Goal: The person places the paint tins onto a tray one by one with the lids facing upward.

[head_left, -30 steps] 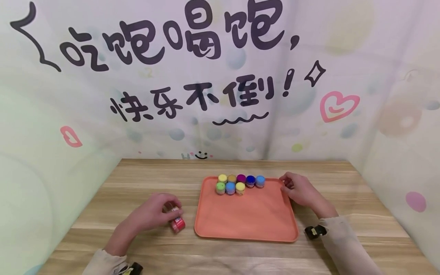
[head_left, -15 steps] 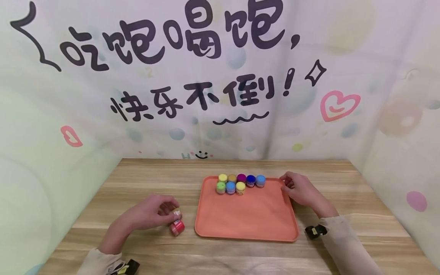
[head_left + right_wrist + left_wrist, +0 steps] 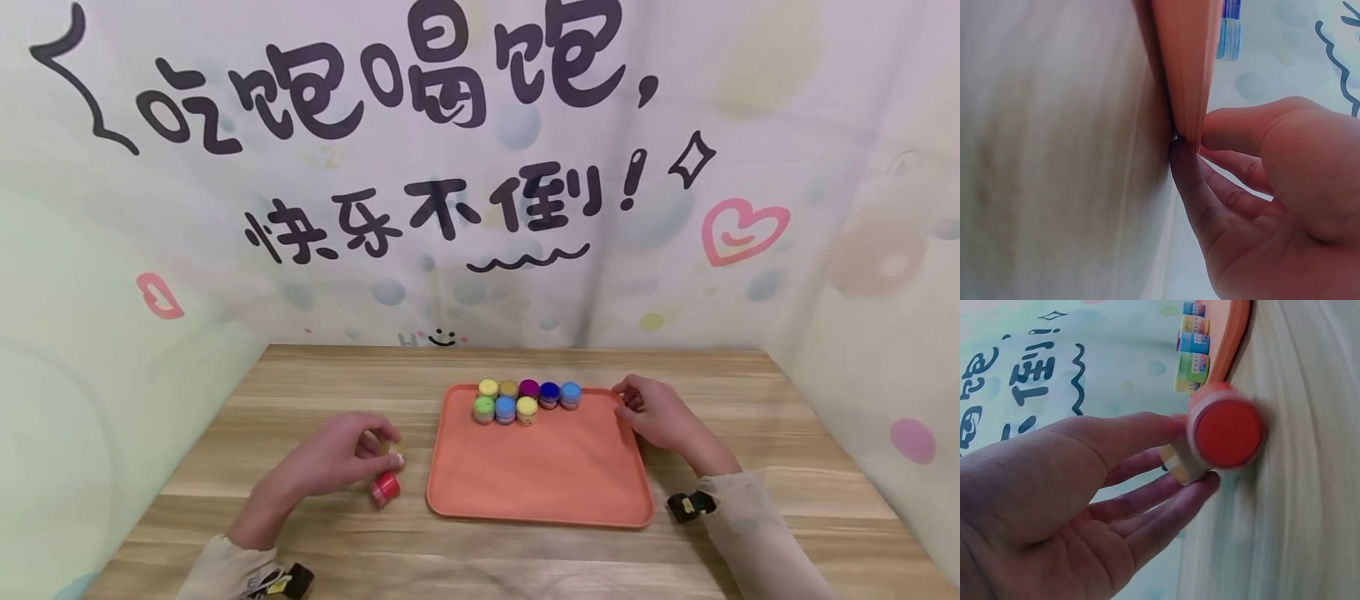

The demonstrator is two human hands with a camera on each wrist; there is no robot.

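Note:
My left hand (image 3: 341, 454), left of the orange tray, pinches a small paint jar (image 3: 395, 451) with a yellowish lid between thumb and fingers. Much of that jar is hidden by the fingers. Just below, a red-lidded paint jar (image 3: 386, 489) is on the table; its round red lid (image 3: 1229, 434) faces the left wrist camera and partly covers the held jar. At the tray's far right corner, my right hand (image 3: 660, 412) pinches the rim of the orange tray (image 3: 1186, 62), thumb on the upper side and a finger beneath.
Several small paint jars stand in two rows along the tray's far left part, among them a green one (image 3: 484, 410), a dark blue one (image 3: 550, 395) and a light blue one (image 3: 571, 395). A printed cloth backdrop (image 3: 360, 300) rises behind the wooden table (image 3: 525, 558).
My left hand has drawn the yellowish-lidded jar away from the red one, then moved it slightly right and up. The right hand stays at the tray corner.

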